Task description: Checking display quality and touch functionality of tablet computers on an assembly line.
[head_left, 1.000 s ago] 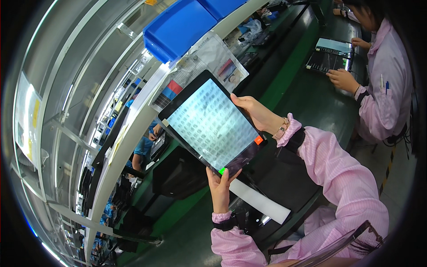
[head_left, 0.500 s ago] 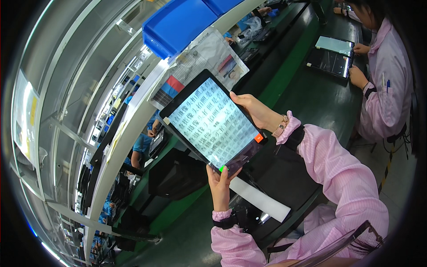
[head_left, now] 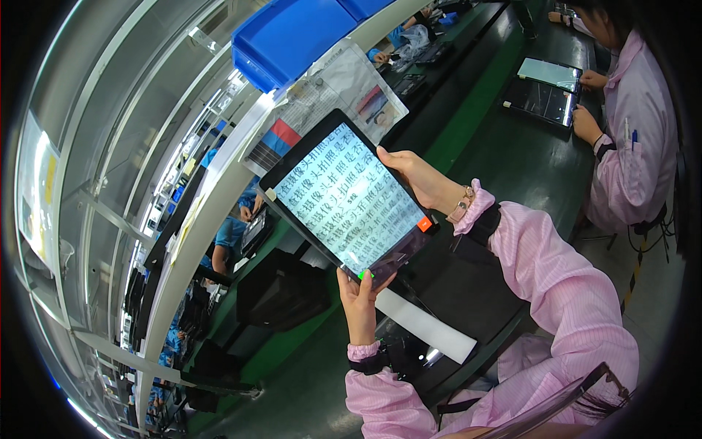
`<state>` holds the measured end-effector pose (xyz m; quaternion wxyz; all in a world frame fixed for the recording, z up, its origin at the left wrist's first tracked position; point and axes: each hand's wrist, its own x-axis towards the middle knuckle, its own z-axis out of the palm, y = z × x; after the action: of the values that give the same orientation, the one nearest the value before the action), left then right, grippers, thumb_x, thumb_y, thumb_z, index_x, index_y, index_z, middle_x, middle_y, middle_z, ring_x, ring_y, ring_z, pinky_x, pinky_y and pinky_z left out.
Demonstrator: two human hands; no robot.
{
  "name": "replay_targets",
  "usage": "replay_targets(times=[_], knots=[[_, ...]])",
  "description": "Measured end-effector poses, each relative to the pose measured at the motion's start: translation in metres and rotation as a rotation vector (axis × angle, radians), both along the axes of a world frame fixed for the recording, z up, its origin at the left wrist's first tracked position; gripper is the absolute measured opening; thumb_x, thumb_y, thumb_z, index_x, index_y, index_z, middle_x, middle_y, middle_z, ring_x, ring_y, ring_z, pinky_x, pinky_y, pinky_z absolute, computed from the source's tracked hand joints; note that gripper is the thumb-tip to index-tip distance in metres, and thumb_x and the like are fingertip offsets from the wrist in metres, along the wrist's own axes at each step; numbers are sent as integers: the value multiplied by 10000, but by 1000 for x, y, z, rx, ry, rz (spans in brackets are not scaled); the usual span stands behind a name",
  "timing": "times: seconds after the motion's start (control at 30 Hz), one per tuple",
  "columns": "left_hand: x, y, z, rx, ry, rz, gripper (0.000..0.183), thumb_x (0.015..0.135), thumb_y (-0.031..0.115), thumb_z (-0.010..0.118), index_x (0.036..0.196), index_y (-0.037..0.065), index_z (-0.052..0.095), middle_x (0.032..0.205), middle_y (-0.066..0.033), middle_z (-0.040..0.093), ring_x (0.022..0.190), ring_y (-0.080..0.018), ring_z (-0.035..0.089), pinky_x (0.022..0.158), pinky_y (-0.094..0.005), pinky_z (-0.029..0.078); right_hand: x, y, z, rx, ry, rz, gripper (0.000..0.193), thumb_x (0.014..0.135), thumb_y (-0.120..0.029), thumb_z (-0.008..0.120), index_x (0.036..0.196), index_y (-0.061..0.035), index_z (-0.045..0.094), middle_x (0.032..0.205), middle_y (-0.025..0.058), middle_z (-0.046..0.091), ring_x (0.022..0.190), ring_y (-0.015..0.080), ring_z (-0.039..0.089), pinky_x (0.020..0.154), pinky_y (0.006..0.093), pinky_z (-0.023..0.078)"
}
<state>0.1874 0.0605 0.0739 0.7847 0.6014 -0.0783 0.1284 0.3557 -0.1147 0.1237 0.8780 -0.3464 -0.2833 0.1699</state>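
Both my hands hold up a black-framed tablet [head_left: 347, 197], tilted, with its lit screen full of rows of dark characters. My left hand [head_left: 358, 304] grips its lower edge, the thumb on the front beside a small green patch on the screen. At the right edge, my right hand [head_left: 420, 179] has its thumb along the frame and its fingers behind, out of sight. An orange patch shows at the screen's lower right corner. Below the tablet, a white strip [head_left: 424, 325] lies over a dark mat [head_left: 468, 289] on the bench.
Blue bins [head_left: 292, 44] sit on a shelf rail beyond the tablet, with printed sheets [head_left: 358, 91] hanging below. A black box [head_left: 281, 289] stands left on the green bench [head_left: 512, 157]. At right, a person in pink [head_left: 632, 139] handles two tablets [head_left: 541, 91].
The characters on the tablet's screen have become larger and sharper. The tablet and my hands have shifted very slightly up and left; the grip is the same.
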Motion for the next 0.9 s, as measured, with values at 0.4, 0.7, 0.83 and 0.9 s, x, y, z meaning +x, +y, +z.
replay_targets(times=[0.4, 0.7, 0.83, 0.9], knots=[[-12, -7, 14, 57, 88, -18, 446, 955, 95, 496, 1349, 41, 294, 1285, -105, 465, 1105, -217, 531, 867, -461, 528, -9, -7, -5, 23, 37, -1, 358, 970, -331, 502, 1050, -3, 623, 987, 44, 654, 871, 84, 605, 792, 251, 485], [-40, -17, 22, 238, 224, 148, 295, 960, 173, 534, 1214, 29, 488, 1001, 6, 584, 850, -52, 530, 727, -206, 410, -85, -44, -41, -64, 243, -24, 321, 971, -326, 507, 951, -37, 645, 902, -9, 655, 788, 59, 608, 723, 229, 488], [-50, -34, 19, 289, 123, 232, 228, 944, 245, 552, 1101, 80, 558, 730, 107, 450, 596, 20, 341, 509, -158, 257, -116, -63, -64, -119, 277, -160, 290, 973, -296, 508, 928, -45, 647, 915, -8, 646, 815, 66, 594, 736, 227, 461], [-56, -37, 17, 306, 133, 227, 243, 946, 192, 551, 1144, 51, 544, 815, 77, 524, 679, 1, 429, 593, -160, 342, -132, -69, -64, -108, 290, -175, 283, 970, -273, 514, 960, -25, 651, 983, 24, 655, 891, 96, 597, 806, 245, 450]])
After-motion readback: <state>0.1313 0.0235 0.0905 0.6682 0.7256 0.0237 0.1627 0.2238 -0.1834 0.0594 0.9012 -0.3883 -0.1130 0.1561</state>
